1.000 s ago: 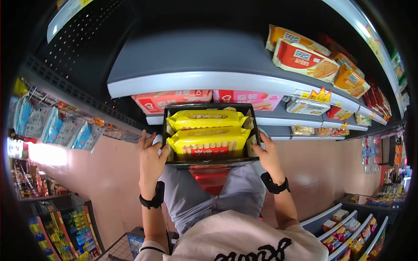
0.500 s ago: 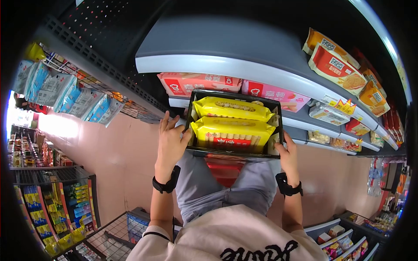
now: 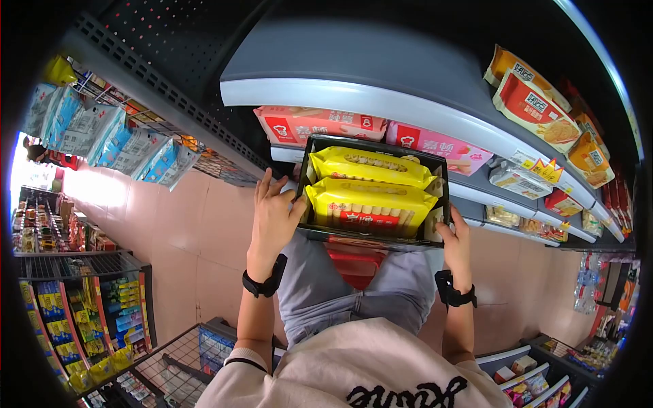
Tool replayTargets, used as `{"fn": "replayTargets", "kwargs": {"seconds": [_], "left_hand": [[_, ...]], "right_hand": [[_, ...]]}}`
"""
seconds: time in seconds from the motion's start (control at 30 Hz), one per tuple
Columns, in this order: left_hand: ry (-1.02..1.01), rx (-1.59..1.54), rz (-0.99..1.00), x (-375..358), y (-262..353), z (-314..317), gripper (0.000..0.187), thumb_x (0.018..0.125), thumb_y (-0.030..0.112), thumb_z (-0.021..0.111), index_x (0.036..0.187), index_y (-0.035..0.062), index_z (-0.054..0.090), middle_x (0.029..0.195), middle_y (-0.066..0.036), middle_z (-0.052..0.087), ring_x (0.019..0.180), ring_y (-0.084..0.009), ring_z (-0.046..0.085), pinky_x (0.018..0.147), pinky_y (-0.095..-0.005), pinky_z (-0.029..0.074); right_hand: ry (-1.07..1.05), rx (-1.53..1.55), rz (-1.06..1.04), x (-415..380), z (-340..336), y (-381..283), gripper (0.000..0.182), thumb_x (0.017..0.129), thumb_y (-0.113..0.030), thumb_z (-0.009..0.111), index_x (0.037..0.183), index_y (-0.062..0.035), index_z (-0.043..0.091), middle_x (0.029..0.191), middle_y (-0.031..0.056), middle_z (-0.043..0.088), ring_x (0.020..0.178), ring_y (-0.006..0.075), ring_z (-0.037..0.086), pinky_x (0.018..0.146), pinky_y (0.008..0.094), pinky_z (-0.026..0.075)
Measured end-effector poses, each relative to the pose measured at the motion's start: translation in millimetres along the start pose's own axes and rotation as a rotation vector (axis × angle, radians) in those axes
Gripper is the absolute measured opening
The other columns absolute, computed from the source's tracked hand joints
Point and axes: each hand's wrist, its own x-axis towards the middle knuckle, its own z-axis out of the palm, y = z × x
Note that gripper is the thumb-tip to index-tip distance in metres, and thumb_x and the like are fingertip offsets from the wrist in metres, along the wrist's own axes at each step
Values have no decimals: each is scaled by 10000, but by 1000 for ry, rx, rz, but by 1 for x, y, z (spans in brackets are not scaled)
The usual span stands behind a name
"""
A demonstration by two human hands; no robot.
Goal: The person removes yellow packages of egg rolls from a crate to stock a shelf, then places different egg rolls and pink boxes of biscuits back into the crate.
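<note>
A black open-topped display box (image 3: 330,234) is held in front of my body, just off the shelf. Inside stand two yellow snack packs, a rear pack (image 3: 367,165) and a front pack (image 3: 371,200) with rolled biscuits and a red label printed on it. My left hand (image 3: 274,212) grips the box's left side, thumb at the rim. On the opposite end, my right hand (image 3: 457,239) holds the right lower corner, with the thumb over the edge. The fingers under the box are partly hidden. Each wrist wears a black band.
Pink biscuit boxes (image 3: 316,128) sit on the shelf behind the box, below a grey shelf board (image 3: 367,61). Red and orange biscuit packs (image 3: 534,112) stand at right. Below me is a red object (image 3: 357,266) between my legs. Blue-white packets (image 3: 112,139) hang at left.
The view has shifted slightly, so shelf, box and hands appear a little farther right. Both hands keep the same hold on the box, and the packs stay in place.
</note>
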Motion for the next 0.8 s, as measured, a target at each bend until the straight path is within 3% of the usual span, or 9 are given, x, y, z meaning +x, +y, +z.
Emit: {"fn": "replayTargets", "kwargs": {"seconds": [0.8], "left_hand": [[-14,-15,-27,-1,-1,1,232,799,174,610,802,-53,651,1160,-255,570,1259,-465,341,1036,-488,291]], "right_hand": [[6,44,-4,0,1,2,472,784,-46,534,1247,31,487,1098,200,618,1041,252,587,902,313,419]]}}
